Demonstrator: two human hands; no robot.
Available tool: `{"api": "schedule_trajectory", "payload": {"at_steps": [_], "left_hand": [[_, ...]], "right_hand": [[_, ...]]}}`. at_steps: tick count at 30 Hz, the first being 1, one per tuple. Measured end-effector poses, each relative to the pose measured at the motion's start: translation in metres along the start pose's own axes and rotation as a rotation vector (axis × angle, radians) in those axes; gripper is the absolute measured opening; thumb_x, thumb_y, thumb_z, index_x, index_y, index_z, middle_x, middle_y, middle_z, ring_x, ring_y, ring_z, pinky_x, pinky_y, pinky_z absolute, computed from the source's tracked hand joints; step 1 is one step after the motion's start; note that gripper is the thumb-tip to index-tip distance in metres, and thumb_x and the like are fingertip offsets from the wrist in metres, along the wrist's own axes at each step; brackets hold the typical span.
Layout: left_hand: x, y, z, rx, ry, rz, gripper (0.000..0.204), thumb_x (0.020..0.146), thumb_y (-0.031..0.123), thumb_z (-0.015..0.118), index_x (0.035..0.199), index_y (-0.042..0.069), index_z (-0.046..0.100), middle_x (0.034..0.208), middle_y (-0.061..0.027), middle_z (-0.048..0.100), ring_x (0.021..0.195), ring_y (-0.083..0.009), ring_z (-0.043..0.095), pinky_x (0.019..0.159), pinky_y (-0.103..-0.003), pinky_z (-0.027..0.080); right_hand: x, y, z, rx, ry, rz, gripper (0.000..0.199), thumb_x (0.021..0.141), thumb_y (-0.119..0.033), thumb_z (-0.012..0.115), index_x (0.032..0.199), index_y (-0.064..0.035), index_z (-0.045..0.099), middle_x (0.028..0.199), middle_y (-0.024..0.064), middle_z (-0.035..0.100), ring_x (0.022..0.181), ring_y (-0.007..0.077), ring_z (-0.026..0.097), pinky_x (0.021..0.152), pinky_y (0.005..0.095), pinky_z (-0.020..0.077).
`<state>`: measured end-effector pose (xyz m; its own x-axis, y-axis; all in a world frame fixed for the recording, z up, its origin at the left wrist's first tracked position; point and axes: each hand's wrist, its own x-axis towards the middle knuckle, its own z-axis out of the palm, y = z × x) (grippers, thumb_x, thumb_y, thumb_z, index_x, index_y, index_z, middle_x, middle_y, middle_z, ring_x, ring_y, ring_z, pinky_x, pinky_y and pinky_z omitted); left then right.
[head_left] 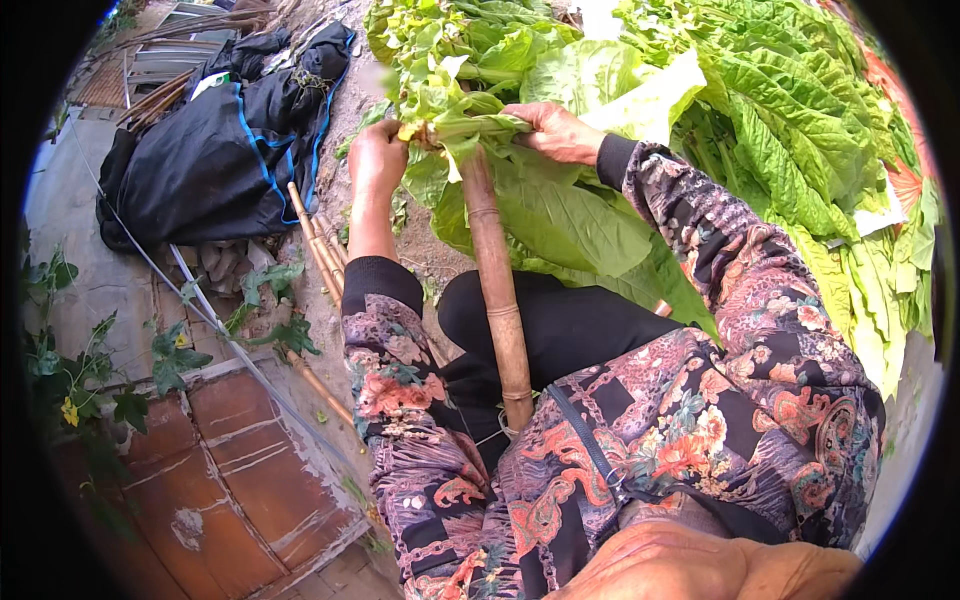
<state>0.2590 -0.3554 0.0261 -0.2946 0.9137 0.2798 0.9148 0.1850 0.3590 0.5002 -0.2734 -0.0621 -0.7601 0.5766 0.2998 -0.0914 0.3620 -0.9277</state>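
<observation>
Leaves (428,70) crowd the far end of my bamboo pole (488,250); its near length is bare, and with a leafy heap (775,115) at right, much seems left. My right hand (560,132) pinches leaves; my left hand (378,158) curls nearly closed beside them, its hold unclear.

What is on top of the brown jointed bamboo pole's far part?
Crumpled green leaves cover the bamboo pole between the left hand and right hand. Beneath them, it is mostly hidden; its far end cannot be seen.

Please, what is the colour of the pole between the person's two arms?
The pole is brown with a reddish tint; the head view shows it best.
</observation>
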Motion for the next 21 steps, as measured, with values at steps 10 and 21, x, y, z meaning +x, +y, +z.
{"api": "schedule_trajectory", "payload": {"at_steps": [10, 21], "left_hand": [[-0.074, -0.054, 0.073, -0.858, -0.152, -0.459, 0.013, 0.090, 0.007, 0.056, 0.093, -0.003, 0.064, 0.066, 0.0015, 0.056, 0.052, -0.0027, 0.037, 0.046, -0.020, 0.028], [-0.067, 0.134, 0.120, -0.367, -0.297, -0.021, 0.008, 0.088, 0.000, 0.056, 0.090, -0.005, 0.062, 0.080, -0.0179, 0.066, 0.069, -0.0245, 0.064, 0.067, -0.029, 0.050]], "right_hand": [[-0.018, 0.130, 0.005, -0.620, 0.565, 0.202, 0.046, 0.085, -0.053, 0.056, 0.101, -0.0107, 0.063, 0.094, 0.0151, 0.057, 0.095, 0.0335, 0.055, 0.083, 0.0460, 0.0413], [-0.097, 0.233, -0.085, 0.300, 0.673, 0.448, 0.025, 0.087, -0.023, 0.065, 0.101, -0.0034, 0.067, 0.089, 0.0042, 0.068, 0.080, 0.0126, 0.062, 0.075, 0.0286, 0.0500]]}}
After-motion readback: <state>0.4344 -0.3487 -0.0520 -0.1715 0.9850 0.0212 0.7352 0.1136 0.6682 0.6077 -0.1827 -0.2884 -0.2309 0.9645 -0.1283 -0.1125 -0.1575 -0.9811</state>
